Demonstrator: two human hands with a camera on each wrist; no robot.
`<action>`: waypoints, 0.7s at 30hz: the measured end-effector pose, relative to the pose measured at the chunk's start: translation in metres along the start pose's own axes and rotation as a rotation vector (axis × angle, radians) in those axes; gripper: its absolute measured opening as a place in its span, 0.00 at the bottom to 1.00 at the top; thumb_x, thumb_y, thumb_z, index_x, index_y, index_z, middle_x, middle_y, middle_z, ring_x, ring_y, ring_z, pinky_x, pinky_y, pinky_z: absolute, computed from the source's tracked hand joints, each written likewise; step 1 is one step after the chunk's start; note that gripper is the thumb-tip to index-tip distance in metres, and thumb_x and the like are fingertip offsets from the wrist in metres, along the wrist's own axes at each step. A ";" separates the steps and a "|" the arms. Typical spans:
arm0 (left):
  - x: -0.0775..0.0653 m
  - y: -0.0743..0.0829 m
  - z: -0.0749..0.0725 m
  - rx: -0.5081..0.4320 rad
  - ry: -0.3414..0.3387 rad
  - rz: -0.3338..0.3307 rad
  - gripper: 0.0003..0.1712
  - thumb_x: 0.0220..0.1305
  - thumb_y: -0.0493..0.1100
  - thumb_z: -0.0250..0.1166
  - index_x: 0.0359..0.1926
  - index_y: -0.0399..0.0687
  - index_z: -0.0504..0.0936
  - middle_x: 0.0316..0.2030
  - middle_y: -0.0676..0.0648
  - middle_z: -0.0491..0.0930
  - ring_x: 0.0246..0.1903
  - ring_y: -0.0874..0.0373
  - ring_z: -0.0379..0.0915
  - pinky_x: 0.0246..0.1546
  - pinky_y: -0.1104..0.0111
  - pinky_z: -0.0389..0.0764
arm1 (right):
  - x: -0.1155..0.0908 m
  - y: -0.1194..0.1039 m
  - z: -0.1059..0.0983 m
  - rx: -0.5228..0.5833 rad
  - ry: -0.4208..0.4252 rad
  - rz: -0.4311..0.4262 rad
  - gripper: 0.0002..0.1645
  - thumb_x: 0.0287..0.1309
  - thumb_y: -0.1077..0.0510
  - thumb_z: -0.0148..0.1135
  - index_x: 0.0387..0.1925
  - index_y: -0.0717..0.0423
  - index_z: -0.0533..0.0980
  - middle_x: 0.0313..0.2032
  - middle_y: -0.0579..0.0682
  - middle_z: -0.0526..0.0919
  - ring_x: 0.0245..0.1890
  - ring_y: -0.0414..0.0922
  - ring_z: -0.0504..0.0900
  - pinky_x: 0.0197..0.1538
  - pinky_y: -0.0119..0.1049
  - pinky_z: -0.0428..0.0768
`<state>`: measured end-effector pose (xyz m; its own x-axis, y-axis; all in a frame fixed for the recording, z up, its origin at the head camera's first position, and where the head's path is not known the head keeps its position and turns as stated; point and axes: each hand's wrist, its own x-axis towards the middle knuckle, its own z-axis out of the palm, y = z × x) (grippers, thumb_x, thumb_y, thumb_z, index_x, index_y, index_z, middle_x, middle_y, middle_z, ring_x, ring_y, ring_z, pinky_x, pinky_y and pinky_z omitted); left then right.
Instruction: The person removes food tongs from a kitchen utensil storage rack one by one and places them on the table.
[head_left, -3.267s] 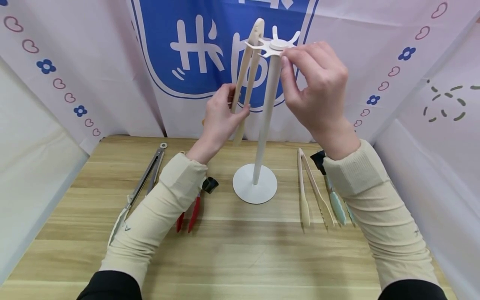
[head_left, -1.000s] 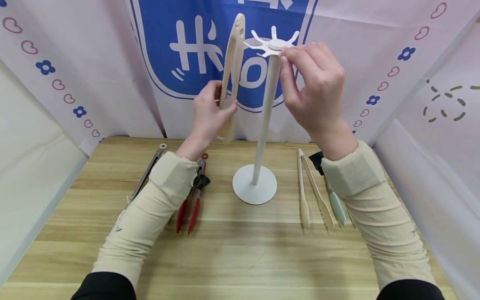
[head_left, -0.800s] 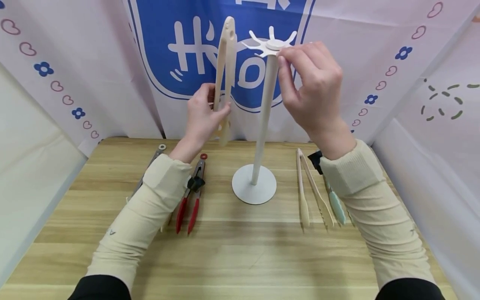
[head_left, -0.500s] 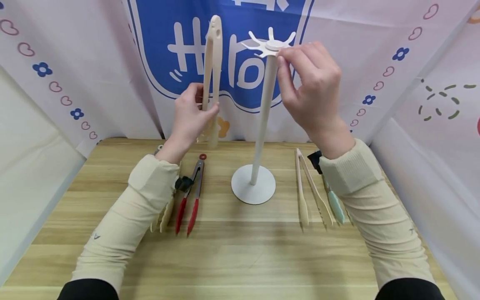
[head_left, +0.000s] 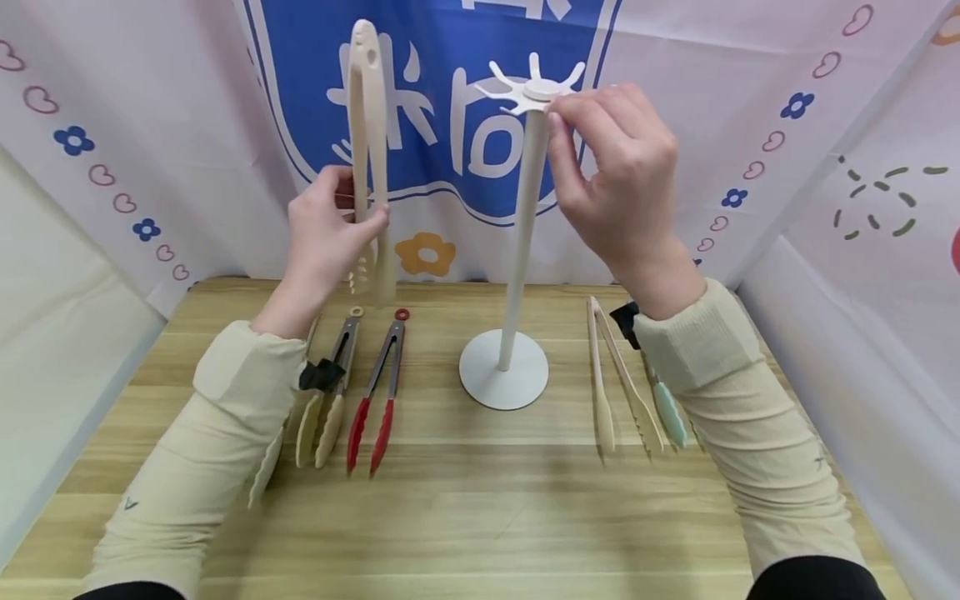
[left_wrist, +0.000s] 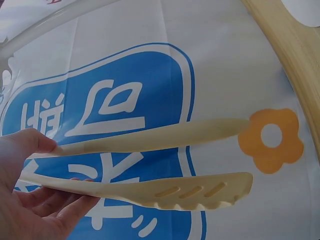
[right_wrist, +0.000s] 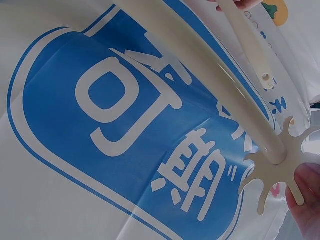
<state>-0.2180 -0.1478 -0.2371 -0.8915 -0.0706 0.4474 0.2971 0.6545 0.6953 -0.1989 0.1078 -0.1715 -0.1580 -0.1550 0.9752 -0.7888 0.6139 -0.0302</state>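
Observation:
My left hand holds a pair of cream tongs upright above the table, hinge end up, fingers and thumb on its two arms. In the left wrist view the tongs spread apart, one arm slotted with a toothed edge. To the right stands a white rack with a round base and a ring of hooks on top, apart from the tongs. My right hand pinches one hook of that ring. In the right wrist view the thumb and a hook meet at the lower right.
On the wooden table, red-tipped tongs and beige-tipped tongs lie left of the rack, with other tongs partly under the left sleeve. Wooden-coloured tongs and mint-tipped tongs lie on the right. A printed cloth hangs behind.
My left hand has carried the cream tongs off the rack's hooks and leftward, away from the pole. My right hand keeps its pinch on the hook ring, almost still.

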 end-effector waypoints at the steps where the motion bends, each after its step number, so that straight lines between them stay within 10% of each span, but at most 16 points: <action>1: -0.001 -0.001 -0.002 0.000 0.002 -0.003 0.22 0.56 0.41 0.61 0.51 0.35 0.70 0.42 0.40 0.77 0.42 0.52 0.75 0.43 0.66 0.78 | 0.000 0.000 0.000 -0.001 -0.002 -0.003 0.13 0.57 0.62 0.53 0.28 0.66 0.80 0.28 0.57 0.83 0.30 0.51 0.76 0.37 0.39 0.74; 21: -0.027 -0.032 -0.035 0.083 0.026 -0.027 0.23 0.56 0.41 0.61 0.51 0.33 0.70 0.43 0.37 0.77 0.42 0.48 0.74 0.45 0.65 0.77 | -0.002 0.003 -0.001 -0.012 -0.014 -0.032 0.13 0.58 0.61 0.52 0.29 0.66 0.80 0.28 0.57 0.83 0.29 0.51 0.76 0.36 0.38 0.73</action>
<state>-0.1915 -0.1930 -0.2518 -0.8893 -0.1080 0.4444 0.2426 0.7124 0.6585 -0.2000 0.1110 -0.1732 -0.1412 -0.1850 0.9725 -0.7863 0.6179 0.0034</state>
